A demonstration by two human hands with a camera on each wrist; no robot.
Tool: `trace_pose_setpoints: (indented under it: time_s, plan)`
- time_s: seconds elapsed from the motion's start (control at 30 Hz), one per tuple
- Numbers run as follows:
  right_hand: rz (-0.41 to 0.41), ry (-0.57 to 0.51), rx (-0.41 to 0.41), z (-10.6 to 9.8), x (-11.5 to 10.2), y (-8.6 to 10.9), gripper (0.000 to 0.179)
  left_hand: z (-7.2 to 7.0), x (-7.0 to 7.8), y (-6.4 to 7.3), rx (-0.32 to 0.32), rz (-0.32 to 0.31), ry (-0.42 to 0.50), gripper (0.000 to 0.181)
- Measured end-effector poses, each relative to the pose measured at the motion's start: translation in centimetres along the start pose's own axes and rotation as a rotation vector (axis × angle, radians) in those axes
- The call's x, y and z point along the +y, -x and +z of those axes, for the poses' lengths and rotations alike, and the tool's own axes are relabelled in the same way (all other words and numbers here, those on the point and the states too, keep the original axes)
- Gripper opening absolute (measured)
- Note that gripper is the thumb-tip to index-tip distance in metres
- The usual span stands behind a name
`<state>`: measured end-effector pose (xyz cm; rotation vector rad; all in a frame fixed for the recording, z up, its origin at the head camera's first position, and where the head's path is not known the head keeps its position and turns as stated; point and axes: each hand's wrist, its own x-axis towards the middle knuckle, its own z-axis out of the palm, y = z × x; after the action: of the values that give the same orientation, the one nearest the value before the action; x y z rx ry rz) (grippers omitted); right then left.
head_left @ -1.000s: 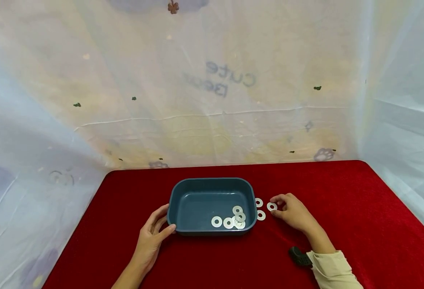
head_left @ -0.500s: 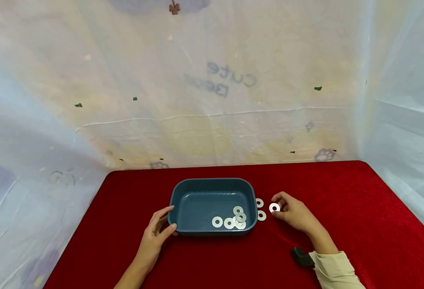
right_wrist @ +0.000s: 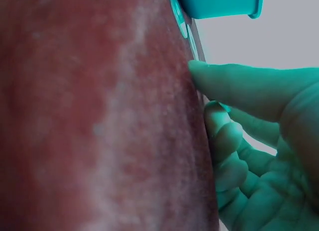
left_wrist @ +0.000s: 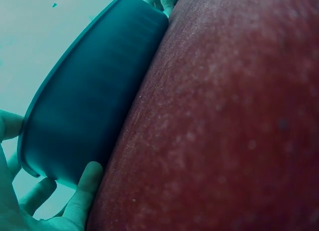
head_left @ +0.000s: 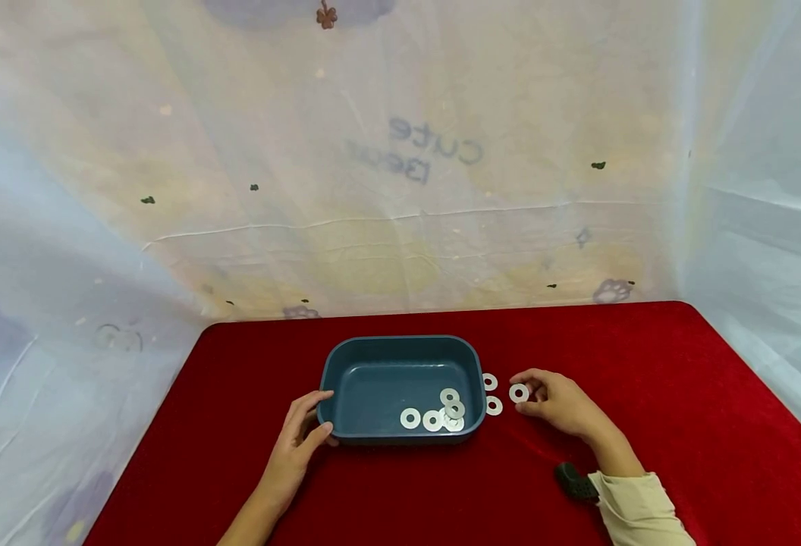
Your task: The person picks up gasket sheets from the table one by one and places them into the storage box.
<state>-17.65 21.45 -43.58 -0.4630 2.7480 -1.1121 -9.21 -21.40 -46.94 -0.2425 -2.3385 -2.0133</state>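
Observation:
A dark blue rectangular tray (head_left: pixel 400 437) stands on the red cloth. My left hand (head_left: pixel 298 440) grips its left end, thumb and fingers at the rim and wall; in the left wrist view, several fingers (left_wrist: pixel 88 178) lie against its outside. Several flat silver washers (head_left: pixel 410 418) lie inside, mostly at the front right, some overlapping. To the tray's right, my right hand (head_left: pixel 556 402) pinches one washer (head_left: pixel 519 393) by its edges between thumb and forefinger, low over the cloth. In the right wrist view the thumb (right_wrist: pixel 234 84) reaches down to the cloth and that washer is mostly hidden.
Two more washers, a rear one (head_left: pixel 489 382) and a front one (head_left: pixel 494 406), lie right beside the tray's right wall. A pale printed curtain (head_left: pixel 400 250) rises behind the table, and white sheeting (head_left: pixel 762 243) hangs at the right.
My right hand and the washer at its fingertips have shifted slightly right, away from the tray. My left fingers have come a little further over the tray's rim.

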Motion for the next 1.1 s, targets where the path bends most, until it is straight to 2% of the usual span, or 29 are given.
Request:
trace_pose_setpoints:
  time_s: [0.27,0.53,0.67,0.83,1.1]
  plan:
    - [-0.004,0.004,-0.014,-0.3,0.8,-0.1,0.035,0.5,0.1,0.2,0.056,0.029,-0.049,0.030]
    - [-0.013,-0.011,-0.020,-0.4,1.2,-0.2,0.035,0.6,0.5,0.2,0.146,0.075,-0.008,0.023]
    - [-0.020,-0.015,-0.025,-0.5,1.4,-0.2,0.035,0.8,0.7,0.2,0.167,0.045,0.030,0.028]
    - [-0.037,-0.004,-0.045,-0.7,1.5,0.0,0.037,0.9,0.9,0.1,0.138,-0.033,0.084,0.045]
    - [-0.044,-0.009,-0.071,-0.9,1.4,0.1,0.039,0.7,0.8,0.0,0.139,-0.064,0.155,0.057]
